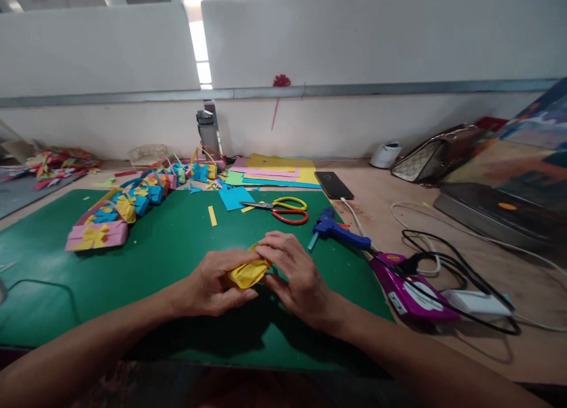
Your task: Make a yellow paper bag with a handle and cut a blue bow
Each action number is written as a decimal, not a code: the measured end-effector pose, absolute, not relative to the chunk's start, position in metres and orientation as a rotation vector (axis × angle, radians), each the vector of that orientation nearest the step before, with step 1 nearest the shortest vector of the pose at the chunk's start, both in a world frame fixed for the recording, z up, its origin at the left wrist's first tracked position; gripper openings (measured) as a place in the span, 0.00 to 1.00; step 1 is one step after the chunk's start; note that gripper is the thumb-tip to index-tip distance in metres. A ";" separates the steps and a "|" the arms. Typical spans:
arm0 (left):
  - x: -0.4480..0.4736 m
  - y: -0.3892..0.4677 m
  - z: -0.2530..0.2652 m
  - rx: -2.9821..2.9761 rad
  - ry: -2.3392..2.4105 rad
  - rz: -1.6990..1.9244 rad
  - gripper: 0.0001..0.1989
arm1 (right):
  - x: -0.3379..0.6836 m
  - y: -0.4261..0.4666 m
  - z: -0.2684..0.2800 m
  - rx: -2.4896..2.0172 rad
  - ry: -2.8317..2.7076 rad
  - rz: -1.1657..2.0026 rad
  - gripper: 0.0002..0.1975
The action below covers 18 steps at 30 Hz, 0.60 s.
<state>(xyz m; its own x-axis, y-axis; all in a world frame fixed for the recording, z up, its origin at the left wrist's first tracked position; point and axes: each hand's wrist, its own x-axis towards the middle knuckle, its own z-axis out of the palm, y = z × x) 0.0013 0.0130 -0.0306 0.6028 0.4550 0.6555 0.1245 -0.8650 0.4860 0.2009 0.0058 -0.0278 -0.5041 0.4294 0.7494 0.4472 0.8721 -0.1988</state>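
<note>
My forearms (110, 331) lie nearest, coming in from eight and four o'clock. Between them I hold a crumpled yellow paper piece (250, 273) above the green mat (150, 263): my left grip (217, 281) pinches its nine o'clock side, my right grip (295, 275) its three o'clock side. From it, scissors (275, 206) lie at one o'clock, a blue glue gun (328, 226) at two, little paper bags (142, 202) at ten.

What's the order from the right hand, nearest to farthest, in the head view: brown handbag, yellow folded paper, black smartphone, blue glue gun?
1. Yellow folded paper, touching the right hand.
2. Blue glue gun, forward and right.
3. Black smartphone, farther forward.
4. Brown handbag, far right, near the wall.
</note>
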 end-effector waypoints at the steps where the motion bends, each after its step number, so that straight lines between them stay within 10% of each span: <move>1: 0.001 0.013 -0.031 2.444 0.474 1.159 0.21 | 0.201 0.007 -0.028 -0.629 -2.157 -0.020 0.13; 18: 0.001 0.021 -0.035 2.596 0.604 1.288 0.17 | 0.204 0.002 -0.024 -0.715 -2.097 -0.102 0.10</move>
